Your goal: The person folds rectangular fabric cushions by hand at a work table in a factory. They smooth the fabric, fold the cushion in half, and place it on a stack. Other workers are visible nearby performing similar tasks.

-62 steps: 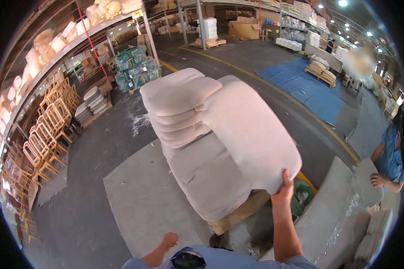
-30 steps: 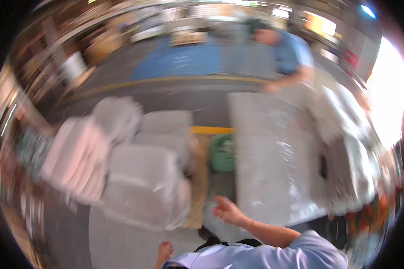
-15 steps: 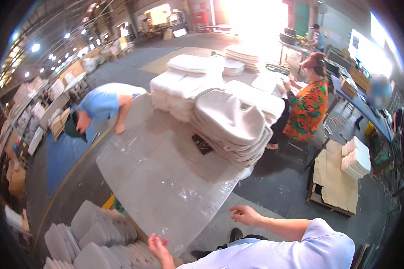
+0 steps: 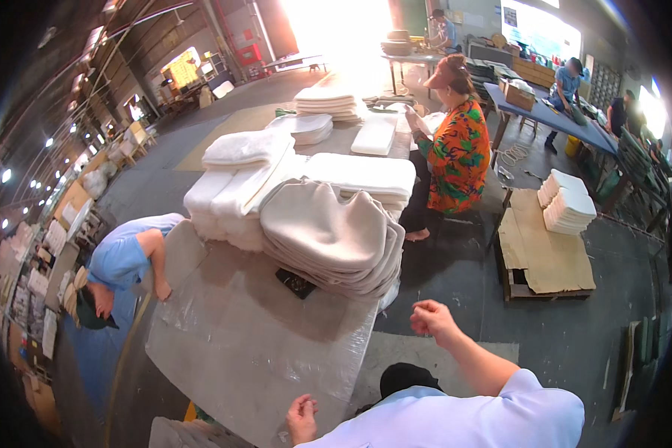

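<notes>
One plastic-covered worktable (image 4: 254, 332). Near its closest end, one left hand (image 4: 302, 420) and one right hand (image 4: 434, 321). On it, one pile of grey covers (image 4: 328, 228) and one flat black packet (image 4: 295, 284). Beside it, one blue-shirted co-worker (image 4: 127, 257) and one flower-shirted co-worker (image 4: 459, 153). To its right, one cardboard-topped pallet (image 4: 539, 257) and one blue-topped table (image 4: 549, 113).

The right arm (image 4: 481, 366) reaches forward from the shoulder, elbow bent, its right hand (image 4: 434, 321) raised with fingers loosely curled. The left hand (image 4: 302, 420), lower and nearer the torso, points upward, fingers partly bent.
</notes>
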The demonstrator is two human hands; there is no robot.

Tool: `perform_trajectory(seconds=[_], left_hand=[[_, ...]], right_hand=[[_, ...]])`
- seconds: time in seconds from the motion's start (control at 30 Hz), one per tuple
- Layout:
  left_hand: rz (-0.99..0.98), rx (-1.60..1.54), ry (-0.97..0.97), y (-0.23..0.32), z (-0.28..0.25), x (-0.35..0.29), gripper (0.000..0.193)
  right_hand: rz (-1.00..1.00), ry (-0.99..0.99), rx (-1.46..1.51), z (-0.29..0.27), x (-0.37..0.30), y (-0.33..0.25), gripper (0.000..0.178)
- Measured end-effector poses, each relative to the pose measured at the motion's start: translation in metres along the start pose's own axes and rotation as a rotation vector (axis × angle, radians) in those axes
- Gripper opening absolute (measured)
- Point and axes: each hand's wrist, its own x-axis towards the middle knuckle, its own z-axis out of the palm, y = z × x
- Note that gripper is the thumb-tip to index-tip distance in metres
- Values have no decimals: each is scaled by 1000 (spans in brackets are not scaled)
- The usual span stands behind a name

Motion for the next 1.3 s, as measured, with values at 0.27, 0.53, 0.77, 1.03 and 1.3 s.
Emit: perform_trajectory(seconds=[0.27,0.53,0.77,1.03,1.3], left_hand=[[-75,108,95,41,5,66,26],[-104,17,114,70,100,129,25],[19,284,348,100,124,128,28],[-109,85,380,77,116,152,34],[100,39,284,148,118,166,24]], right_hand=[[-229,140,114,-1,125,-119,28],[-168,438,29,-6,294,-203,68],[-28,306,226,11,351,-246,37],[-126,79,299,38,387,-274,69],[-421,142,464,46,357,-286,37]])
